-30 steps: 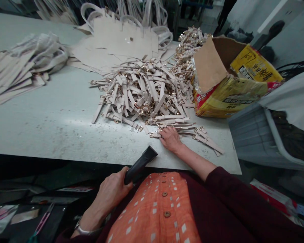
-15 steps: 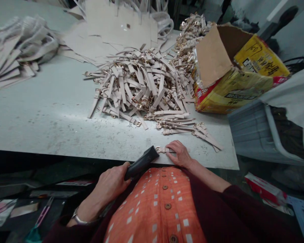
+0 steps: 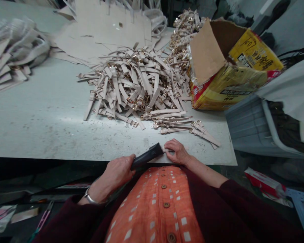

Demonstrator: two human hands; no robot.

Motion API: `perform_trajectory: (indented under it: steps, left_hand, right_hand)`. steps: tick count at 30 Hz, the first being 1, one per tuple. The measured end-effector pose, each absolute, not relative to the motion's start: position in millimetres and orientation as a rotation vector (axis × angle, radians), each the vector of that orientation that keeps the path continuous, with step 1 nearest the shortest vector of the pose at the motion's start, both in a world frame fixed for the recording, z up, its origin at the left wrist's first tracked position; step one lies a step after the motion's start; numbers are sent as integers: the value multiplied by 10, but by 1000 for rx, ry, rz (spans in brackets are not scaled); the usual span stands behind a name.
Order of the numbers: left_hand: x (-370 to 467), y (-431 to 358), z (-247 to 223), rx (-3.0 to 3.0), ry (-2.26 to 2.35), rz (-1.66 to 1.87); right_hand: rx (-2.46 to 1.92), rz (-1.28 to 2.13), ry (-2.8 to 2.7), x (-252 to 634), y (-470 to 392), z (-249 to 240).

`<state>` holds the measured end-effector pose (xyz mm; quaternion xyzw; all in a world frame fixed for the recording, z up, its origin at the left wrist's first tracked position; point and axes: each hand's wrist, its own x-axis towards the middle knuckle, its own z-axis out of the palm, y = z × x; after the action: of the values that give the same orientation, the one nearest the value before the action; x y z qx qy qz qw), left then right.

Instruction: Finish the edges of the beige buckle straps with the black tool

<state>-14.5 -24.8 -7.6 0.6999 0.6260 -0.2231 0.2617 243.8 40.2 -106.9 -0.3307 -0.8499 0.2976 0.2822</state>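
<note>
My left hand (image 3: pixel 118 171) is closed around the near end of a black bar-shaped tool (image 3: pixel 146 157), whose exact kind I cannot make out. Its far end lies over the buckle end of a small beige buckle strap (image 3: pixel 165 150) at the table's front edge. Most of that strap is covered by the tool and by my right hand (image 3: pixel 176 152), whose fingers are closed on it. Just beyond my hands lie a few loose straps (image 3: pixel 205 135), and behind them rises a large heap of similar buckle straps (image 3: pixel 139 79).
A torn yellow carton (image 3: pixel 233 84) stands at the right of the table (image 3: pixel 53 131), beside a grey bin (image 3: pixel 245 125). Pale flat panels (image 3: pixel 101 27) lie at the back. Longer straps (image 3: pixel 22 50) are bunched at the left.
The black tool has moved right and slightly up with my left hand, and its end now covers the strap's buckle. My right hand stays on the strap. The camera view has shifted slightly.
</note>
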Motion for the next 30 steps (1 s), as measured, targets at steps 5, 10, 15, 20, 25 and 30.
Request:
perform_trajectory:
  steps: [5, 10, 15, 20, 25, 30]
  left_hand:
    - [-155, -270, -90, 1865, 1709, -611]
    - [-182, -262, -129, 1907, 1700, -635]
    - [-195, -257, -141, 1905, 1702, -643]
    - [-197, -263, -138, 1920, 1693, -638]
    - [-194, -268, -133, 1948, 1680, -638]
    - [-200, -256, -128, 1954, 1678, -646]
  right_hand:
    - [-940, 717, -2389, 2467, 400, -1036]
    - [-964, 611, -2507, 2467, 418, -997]
    - [-933, 540, -2601, 2510, 447, -978]
    - [-957, 602, -2535, 2617, 390, -1024]
    - [-1038, 612, -2372, 2568, 319, -1069]
    - [-973, 554, -2376, 2478, 317, -1108]
